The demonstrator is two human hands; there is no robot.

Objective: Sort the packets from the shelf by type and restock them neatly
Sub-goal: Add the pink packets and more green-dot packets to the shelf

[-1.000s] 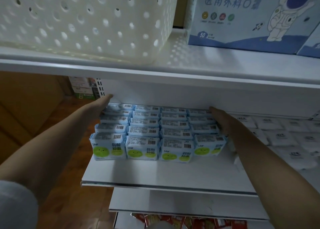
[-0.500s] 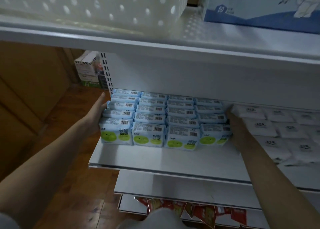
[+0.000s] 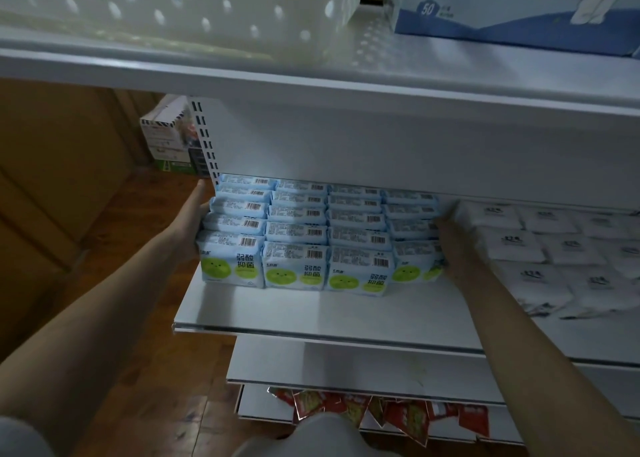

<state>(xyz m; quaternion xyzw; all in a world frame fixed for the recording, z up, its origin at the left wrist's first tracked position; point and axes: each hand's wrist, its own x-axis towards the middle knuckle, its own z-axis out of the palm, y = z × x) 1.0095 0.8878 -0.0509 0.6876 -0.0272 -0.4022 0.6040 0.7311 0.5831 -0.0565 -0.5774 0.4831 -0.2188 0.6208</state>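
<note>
The blue packets [image 3: 318, 235] stand in four rows on the left part of the shelf [image 3: 346, 313]. The left hand [image 3: 188, 219] presses flat on the left side of the block, fingers straight. The right hand [image 3: 453, 238] presses on the right side, between the blue packets and the white packets [image 3: 554, 248]; its fingers seem straight, partly hidden.
</note>
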